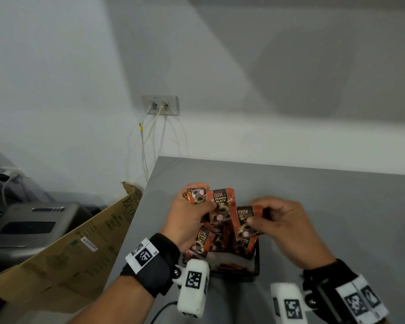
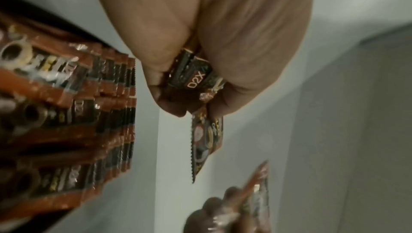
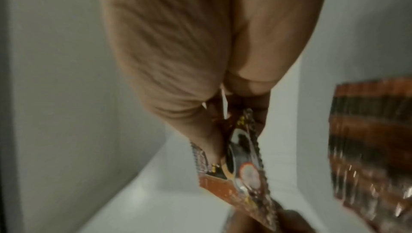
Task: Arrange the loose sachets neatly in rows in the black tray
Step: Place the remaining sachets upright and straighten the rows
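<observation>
Both hands hover over the black tray (image 1: 257,265) on the grey table. My left hand (image 1: 192,213) grips a few orange-and-black coffee sachets (image 1: 221,204), fanned upward; the left wrist view shows its fingers curled round the sachets (image 2: 196,76). My right hand (image 1: 276,220) pinches a single sachet (image 1: 247,220) by its top edge; the right wrist view shows this sachet (image 3: 243,166) hanging from thumb and fingers. Several sachets (image 1: 206,242) stand in the tray below, leaning in rows (image 2: 107,113).
The grey table (image 1: 337,206) spreads to the right and far side. An open cardboard box (image 1: 80,249) stands at the table's left edge. Behind it sits a grey appliance (image 1: 33,225). A wall socket with white cables (image 1: 160,106) lies beyond the table corner.
</observation>
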